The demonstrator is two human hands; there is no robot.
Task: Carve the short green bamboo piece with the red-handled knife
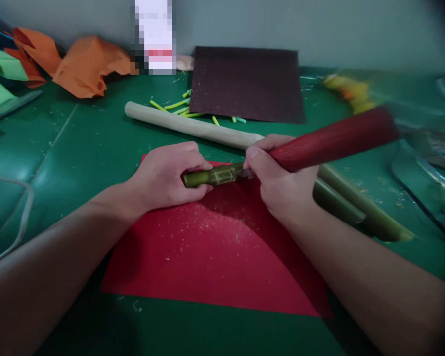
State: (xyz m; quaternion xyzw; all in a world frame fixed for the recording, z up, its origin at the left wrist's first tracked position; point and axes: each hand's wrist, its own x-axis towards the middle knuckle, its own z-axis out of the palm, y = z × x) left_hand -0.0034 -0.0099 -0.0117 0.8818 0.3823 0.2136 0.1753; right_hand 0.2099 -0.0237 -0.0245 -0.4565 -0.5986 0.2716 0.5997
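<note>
A short piece of green bamboo [222, 175] with pale carved lines lies over the red sheet [207, 257]. Its left end is between the thumb and fingers of my left hand [174, 173]. In my right hand [282, 178] is a carving knife with a thick red handle [337, 138], which slants up to the right. The tool's metal tip meets the bamboo near its right end, partly hidden by my fingers. Pale shavings are scattered on the red sheet below.
Behind my hands lies a pale wooden stick [193, 123]. A dark sheet [248, 84] covers part of several yellow-green strips [176, 105]. Larger bamboo lengths [363, 207] rest at right. Crumpled orange paper [91, 66] is at the back left, on the green table [77, 133].
</note>
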